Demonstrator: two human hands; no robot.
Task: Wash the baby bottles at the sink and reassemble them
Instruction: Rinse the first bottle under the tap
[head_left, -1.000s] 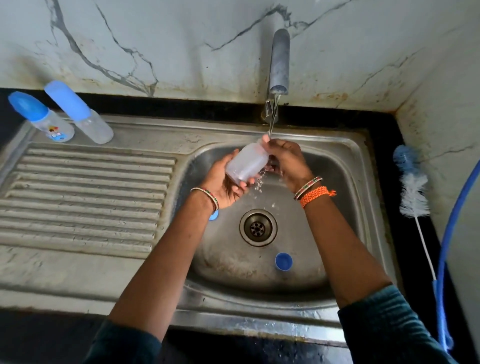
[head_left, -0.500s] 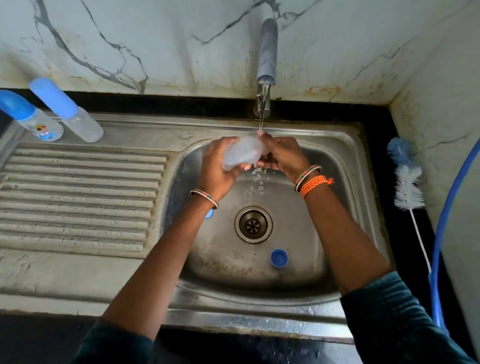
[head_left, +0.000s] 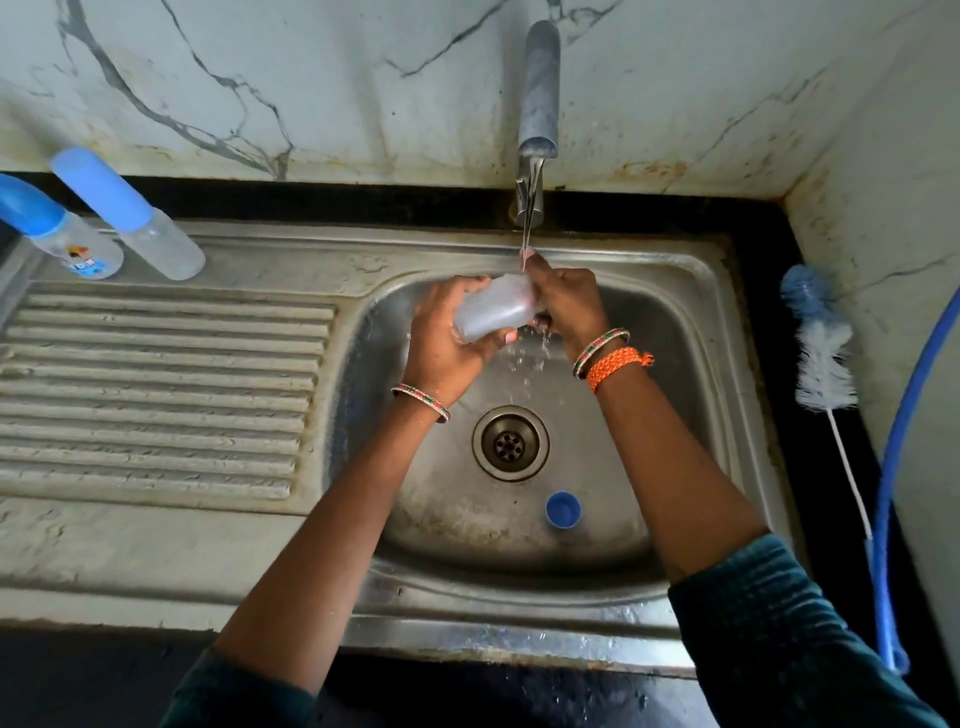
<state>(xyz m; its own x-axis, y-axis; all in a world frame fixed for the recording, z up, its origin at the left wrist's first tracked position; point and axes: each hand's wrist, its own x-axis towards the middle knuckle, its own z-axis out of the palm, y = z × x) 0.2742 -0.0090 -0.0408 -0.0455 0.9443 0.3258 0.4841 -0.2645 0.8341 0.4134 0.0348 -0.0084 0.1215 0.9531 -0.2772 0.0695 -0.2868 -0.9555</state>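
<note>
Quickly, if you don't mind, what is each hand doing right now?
Left hand: grips the clear baby bottle body under the tap.
Right hand: fingers curled at the bottle's mouth end, holding it.

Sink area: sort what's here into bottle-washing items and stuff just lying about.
In the job:
- open bottle, gripped by left hand and right hand
- running tap
- blue cap in the sink
- two capped bottles
- bottle brush

Lying about:
- blue hose

Clear bottle (head_left: 493, 309) tilted under tap stream; blue cap (head_left: 562, 510) in basin; 2 capped bottles (head_left: 156, 234) far left.
</note>
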